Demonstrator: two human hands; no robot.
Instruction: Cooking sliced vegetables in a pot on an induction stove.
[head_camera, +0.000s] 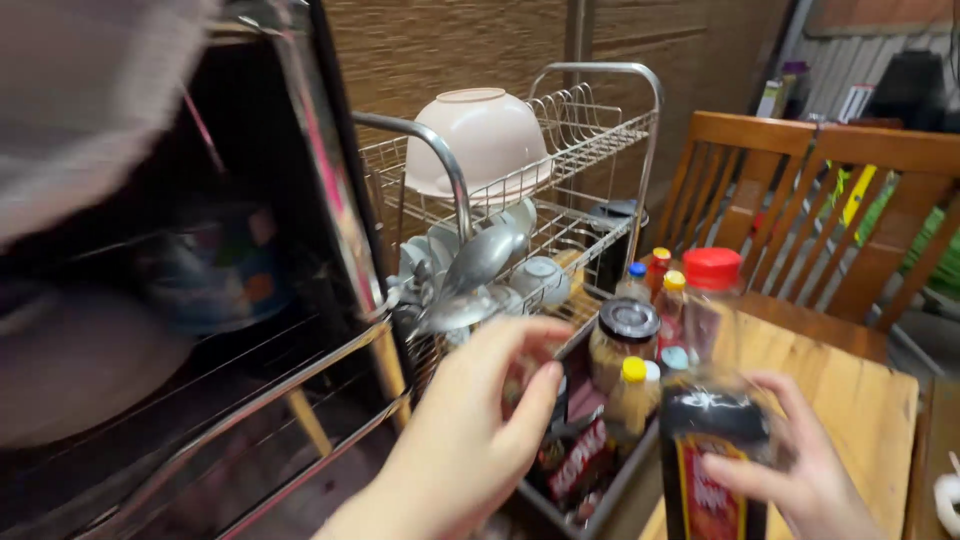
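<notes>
Head view, looking down over a crowded wooden desk (850, 400). Right hand (805, 470) is closed around the lower body of a tall clear bottle of dark sauce with a red cap (712, 400), fingers wrapped across its red label; the bottle stands upright at the near right edge of a dark condiment tray (620, 490). Left hand (475, 430) is half open, fingers loosely curled, holding nothing; it hovers just above the near left end of the tray, close to a red packet (580, 460) lying inside it.

Tray contents noted: a glass jar with a black lid (625, 340), several small bottles with yellow, blue and red caps, packed closely. Behind it stands a two-tier chrome wire dish rack (590, 130) carrying an upturned pink bowl (480, 135) and, lower, steel ladles and spoons (470, 275). A wooden slatted chair (830, 200) sits beyond the desk. Far left of view is blurred; an open dark cabinet with wire shelves is discernible.

Judgement: the bottle is tall and top-heavy, and its neighbours stand touching. A low, firm grip and a straight vertical movement would best avoid toppling the smaller bottles; the free hand is well placed to steady them.
</notes>
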